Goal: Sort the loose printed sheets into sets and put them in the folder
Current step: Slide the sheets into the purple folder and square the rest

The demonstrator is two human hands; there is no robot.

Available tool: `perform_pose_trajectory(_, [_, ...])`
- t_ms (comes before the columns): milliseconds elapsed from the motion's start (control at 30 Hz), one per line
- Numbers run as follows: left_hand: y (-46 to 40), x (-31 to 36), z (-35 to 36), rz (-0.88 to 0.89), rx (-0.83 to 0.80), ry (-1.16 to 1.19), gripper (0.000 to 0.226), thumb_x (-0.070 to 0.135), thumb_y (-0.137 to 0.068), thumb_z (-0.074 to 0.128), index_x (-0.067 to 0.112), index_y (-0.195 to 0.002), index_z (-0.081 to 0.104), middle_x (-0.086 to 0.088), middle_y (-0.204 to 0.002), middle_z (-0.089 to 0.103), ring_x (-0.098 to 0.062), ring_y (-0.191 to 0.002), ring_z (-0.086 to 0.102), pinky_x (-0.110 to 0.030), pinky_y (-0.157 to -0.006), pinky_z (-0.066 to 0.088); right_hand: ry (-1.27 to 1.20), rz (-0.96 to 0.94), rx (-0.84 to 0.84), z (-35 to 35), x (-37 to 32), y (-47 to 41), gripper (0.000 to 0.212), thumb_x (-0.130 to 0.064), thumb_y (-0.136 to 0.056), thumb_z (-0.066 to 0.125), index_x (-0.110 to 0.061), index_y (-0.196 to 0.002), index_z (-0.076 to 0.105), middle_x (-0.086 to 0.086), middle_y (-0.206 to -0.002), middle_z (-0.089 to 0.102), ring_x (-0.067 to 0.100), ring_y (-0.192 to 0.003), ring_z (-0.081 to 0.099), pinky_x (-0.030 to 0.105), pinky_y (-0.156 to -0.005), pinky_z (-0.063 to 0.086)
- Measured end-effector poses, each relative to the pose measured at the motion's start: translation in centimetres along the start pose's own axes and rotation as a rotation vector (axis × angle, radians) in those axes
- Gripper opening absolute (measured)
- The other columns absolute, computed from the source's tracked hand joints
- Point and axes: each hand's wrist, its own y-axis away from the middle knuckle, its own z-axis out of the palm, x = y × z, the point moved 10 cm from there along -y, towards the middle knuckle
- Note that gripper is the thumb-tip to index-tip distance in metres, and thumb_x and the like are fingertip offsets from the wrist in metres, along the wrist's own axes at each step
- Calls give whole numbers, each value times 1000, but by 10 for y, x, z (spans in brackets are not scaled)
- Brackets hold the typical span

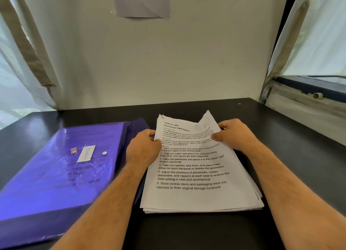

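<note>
From the head camera, the print showing through the purple folder is blurred and cannot be read, and the small lines on its white label are too faint to make out. The notice taped on the far wall is cut off at the top edge. The stack of printed sheets lies on the black table, just right of the folder. The left hand grips the stack's left edge near the far end, fingers curled under the paper. The right hand pinches the far right corner, thumb on top, bending that corner upward. The sheets are thin, slightly fanned and creased; the folder is glossy, flat plastic with a white snap.
</note>
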Motion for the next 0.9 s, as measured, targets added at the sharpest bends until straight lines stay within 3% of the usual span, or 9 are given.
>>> perform_pose_trajectory(167, [1,-2,-3,-26,7,59,33,34,-96,60,23,-127,60,12,-108,65,-13,-100,62,-30,-83,46,-177,-47,58,-10,-3,1,29,-17,-91,71,-28,-116,63,-4,-102,74,15,-78,75,39,-75,62])
perform_pose_trajectory(267, [2,-3,-6,-45,24,149,43,38,-96,62,19,-134,57,6,-122,66,-15,-109,61,-32,-90,45,-437,-60,85,-16,-1,1,23,-11,-91,70,-25,-109,67,0,-96,77,22,-77,76,48,-75,62])
perform_pose_trajectory(367, [0,-1,-8,-31,43,340,38,45,-94,62,22,-124,64,11,-115,70,-10,-101,66,-33,-91,50,-660,-28,82,-16,-1,2,23,-4,-90,69,-20,-107,68,3,-94,78,25,-78,76,46,-70,62])
perform_pose_trajectory(467, [1,2,-8,-38,9,564,46,55,-82,67,26,-118,66,11,-104,75,-14,-94,73,-45,-91,57,-770,-22,83,-16,-4,4,23,-2,-90,68,-17,-106,68,4,-91,78,27,-79,76,44,-65,63])
perform_pose_trajectory(633, [3,15,-9,-20,-104,831,20,23,-96,65,13,-113,69,-2,-100,78,-22,-91,75,-39,-82,60,-897,-12,98,-19,-5,6,22,-2,-90,67,-18,-106,68,6,-93,78,29,-82,76,48,-69,63])
perform_pose_trajectory(767, [8,26,-1,-16,-260,914,20,12,-97,61,8,-115,69,-12,-105,76,-33,-94,74,-46,-81,59,-918,-29,93,-20,-8,7,19,-8,-94,64,-21,-107,68,5,-96,78,28,-83,76,46,-68,63])
perform_pose_trajectory(900, [8,22,-8,-90,-244,965,20,4,-95,60,6,-112,69,-14,-102,76,-32,-90,75,-43,-75,60,-935,12,-90,0,-15,11,19,-21,-97,60,-16,-115,64,13,-101,76,34,-88,75,50,-70,62])
